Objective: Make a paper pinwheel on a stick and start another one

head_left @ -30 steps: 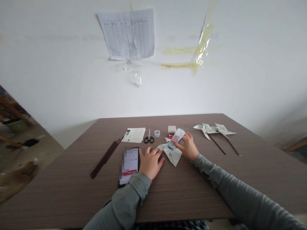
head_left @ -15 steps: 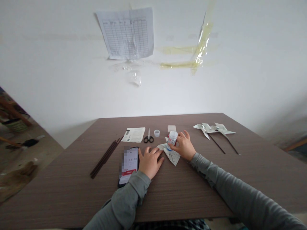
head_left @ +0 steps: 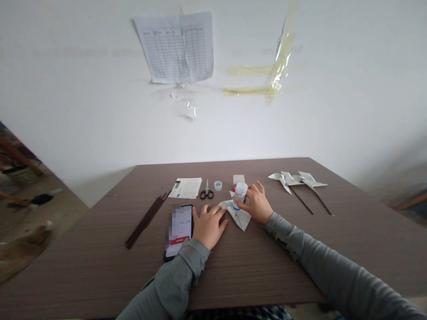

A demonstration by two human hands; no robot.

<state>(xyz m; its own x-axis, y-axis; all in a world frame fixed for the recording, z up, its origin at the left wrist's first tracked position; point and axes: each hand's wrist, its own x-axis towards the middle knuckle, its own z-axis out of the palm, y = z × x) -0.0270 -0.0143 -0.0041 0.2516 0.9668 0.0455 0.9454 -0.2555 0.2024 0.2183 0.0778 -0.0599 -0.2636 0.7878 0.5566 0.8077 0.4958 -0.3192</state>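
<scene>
My right hand (head_left: pixel 259 203) grips a small translucent plastic bottle (head_left: pixel 240 192) with a red and blue label, its thumb and fingers round the side. The bottle stands slightly tilted over a folded printed-paper pinwheel head (head_left: pixel 240 218); whether its lower end touches the paper I cannot tell. My left hand (head_left: pixel 209 226) lies flat with fingers spread, its fingertips at the left point of the pinwheel paper. Just left of that hand is a phone (head_left: pixel 183 229) with a lit timer screen.
Scissors (head_left: pixel 207 192), a round translucent cap (head_left: pixel 218 185) and stacked paper sheets (head_left: pixel 187 188) lie beyond my left hand. Dark thin sticks (head_left: pixel 147 221) are at left. Behind the bottle is a small box (head_left: pixel 239 178). Two paper pinwheels on sticks (head_left: pixel 308 178) rest at right.
The phone's timer reads one digit higher. Both hands and the bottle stay practically in place.
</scene>
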